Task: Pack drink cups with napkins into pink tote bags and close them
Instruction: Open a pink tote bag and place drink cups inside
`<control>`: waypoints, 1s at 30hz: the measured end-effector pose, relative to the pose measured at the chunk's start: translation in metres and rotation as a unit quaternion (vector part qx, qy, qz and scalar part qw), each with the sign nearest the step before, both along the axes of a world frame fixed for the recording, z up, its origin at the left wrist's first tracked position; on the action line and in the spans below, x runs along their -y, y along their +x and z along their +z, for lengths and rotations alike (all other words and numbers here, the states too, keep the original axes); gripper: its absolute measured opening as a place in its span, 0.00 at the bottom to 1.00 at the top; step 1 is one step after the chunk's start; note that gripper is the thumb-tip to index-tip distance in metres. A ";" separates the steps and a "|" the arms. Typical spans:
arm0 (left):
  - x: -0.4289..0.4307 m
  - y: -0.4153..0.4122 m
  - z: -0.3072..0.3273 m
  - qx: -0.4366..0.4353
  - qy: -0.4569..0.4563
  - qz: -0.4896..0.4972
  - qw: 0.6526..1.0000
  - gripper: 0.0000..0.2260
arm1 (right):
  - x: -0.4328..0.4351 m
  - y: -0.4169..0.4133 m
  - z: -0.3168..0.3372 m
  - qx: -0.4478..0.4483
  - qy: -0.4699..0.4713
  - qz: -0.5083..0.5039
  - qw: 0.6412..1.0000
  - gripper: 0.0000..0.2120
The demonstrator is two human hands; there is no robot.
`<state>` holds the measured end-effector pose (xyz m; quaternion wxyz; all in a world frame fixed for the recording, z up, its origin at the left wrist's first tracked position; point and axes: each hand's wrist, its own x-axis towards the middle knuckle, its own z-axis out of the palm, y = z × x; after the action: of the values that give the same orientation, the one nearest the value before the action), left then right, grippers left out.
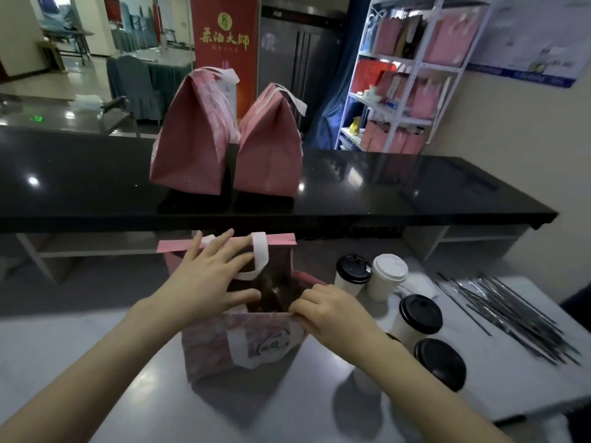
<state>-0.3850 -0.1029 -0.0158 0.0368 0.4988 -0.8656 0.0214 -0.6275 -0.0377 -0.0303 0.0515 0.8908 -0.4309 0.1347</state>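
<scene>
Stood on the black counter (80,174) behind, toward its middle: two closed pink tote bags (192,139), side by side and nearly touching, tops folded shut, white handles up.

Stood on the white table (80,353) in front, near its far edge: an open pink tote bag (243,343), mouth gaping, dark inside, contents too dim to make out. Rested flat against the far wall of that bag, just beside the white handle (259,254): the left hand (211,276), fingers spread apart and gripping nothing. Pinched shut on the bag's near rim at its right corner: the right hand (332,311), thumb and fingers pressed together on the fabric.

Grouped just right of the bag: four paper drink cups. Farthest back, a black-lidded cup (351,273) touching a white-lidded cup (387,276). Nearer, another black-lidded cup (419,314), and nearest the front edge a fourth cup (439,362), partly hidden behind the right forearm.

Lay fanned out toward the table's right edge: a loose pile of dark wrapped straws (511,314), well apart from the bag.

Stood against the wall beyond the counter's right end: a white shelf rack (412,75) holding more pink bags.
</scene>
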 end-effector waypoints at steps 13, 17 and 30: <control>-0.032 -0.017 -0.026 0.048 -0.049 0.024 0.997 0.50 | -0.035 -0.093 -0.024 -0.031 0.126 -0.213 0.968 0.22; -0.039 -0.025 -0.029 0.061 -0.064 0.038 0.995 0.54 | -0.037 -0.107 -0.038 -0.129 0.239 -0.235 0.933 0.35; -0.060 -0.022 -0.024 0.058 -0.072 0.063 0.994 0.52 | -0.034 -0.112 -0.016 -0.083 0.250 -0.216 0.940 0.38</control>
<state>-0.4069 -0.0433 -0.0393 0.0208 0.5466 -0.8292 0.1152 -0.7392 -0.0033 -0.0464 -0.1097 0.7686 -0.6268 -0.0664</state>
